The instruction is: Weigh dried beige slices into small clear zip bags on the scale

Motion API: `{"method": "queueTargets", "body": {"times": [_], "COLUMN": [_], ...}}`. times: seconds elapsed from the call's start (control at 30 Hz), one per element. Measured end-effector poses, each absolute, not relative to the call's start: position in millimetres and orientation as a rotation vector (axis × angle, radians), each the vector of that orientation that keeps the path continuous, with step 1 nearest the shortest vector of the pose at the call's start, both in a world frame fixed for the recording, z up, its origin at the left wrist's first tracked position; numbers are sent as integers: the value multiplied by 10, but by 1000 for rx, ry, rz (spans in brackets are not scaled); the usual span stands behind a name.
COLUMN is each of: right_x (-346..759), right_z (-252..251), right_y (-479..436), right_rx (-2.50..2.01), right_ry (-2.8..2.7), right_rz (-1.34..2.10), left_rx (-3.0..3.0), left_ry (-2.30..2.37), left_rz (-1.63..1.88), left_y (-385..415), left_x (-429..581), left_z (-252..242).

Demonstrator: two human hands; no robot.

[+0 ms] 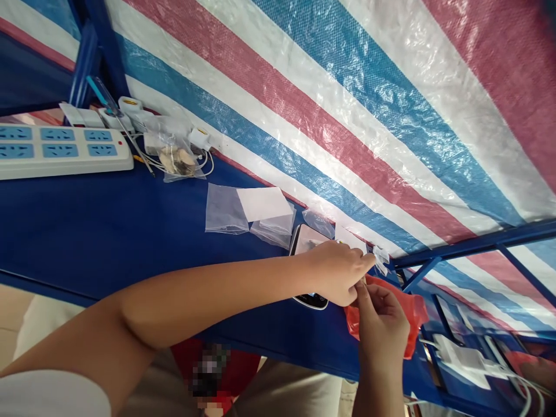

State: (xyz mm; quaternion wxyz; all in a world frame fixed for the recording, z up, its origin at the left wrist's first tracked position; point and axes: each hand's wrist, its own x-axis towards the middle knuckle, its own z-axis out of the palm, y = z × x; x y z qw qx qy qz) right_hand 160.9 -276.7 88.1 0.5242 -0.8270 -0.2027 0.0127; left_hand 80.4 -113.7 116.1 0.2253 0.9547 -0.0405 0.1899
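My left hand (341, 272) reaches across the blue table (87, 231), fingers pinched on a small white piece (381, 258) at the table's right end. My right hand (380, 321) comes up from below and meets it, fingertips pinched at the same spot; what it holds is too small to name. A red plastic bag (412, 310) lies under and behind my right hand. A small digital scale (306, 240) sits partly hidden beneath my left hand.
Clear plastic bags and a white paper (260, 204) lie mid-table. A white power strip (61, 149), white plugs and a bag of small parts (176, 159) sit at the left. A striped tarp (347, 87) hangs behind. Chargers (463, 359) rest lower right.
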Motion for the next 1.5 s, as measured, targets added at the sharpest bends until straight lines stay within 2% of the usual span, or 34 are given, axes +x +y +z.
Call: {"method": "queueTargets", "body": {"times": [0.17, 0.37, 0.6, 0.83, 1.07, 1.23, 1.5], "right_x": [1610, 1565, 1480, 1612, 1542, 1494, 1535], "right_z": [870, 850, 823, 879, 766, 795, 672], "right_y": [-2776, -2775, -2737, -2665, -2600, -2608, -2560], "right_rx": [-1995, -1939, -2000, -1938, -1503, -1684, -1802], "right_ry": [-458, -451, -576, -428, -419, -663, -771], "right_rz": [94, 98, -43, 91, 410, 501, 302], "left_rx": [2605, 2431, 2201, 2252, 2272, 2256, 2133], "left_ry": [-70, 37, 32, -112, -75, -89, -205], "left_rz": [398, 442, 392, 313, 274, 262, 367], "left_y": [-1180, -1068, -960, -973, -959, -956, -929], "left_x": [781, 802, 850, 813, 801, 784, 772], "left_z": [1217, 1228, 1207, 1258, 1260, 1252, 1295]}}
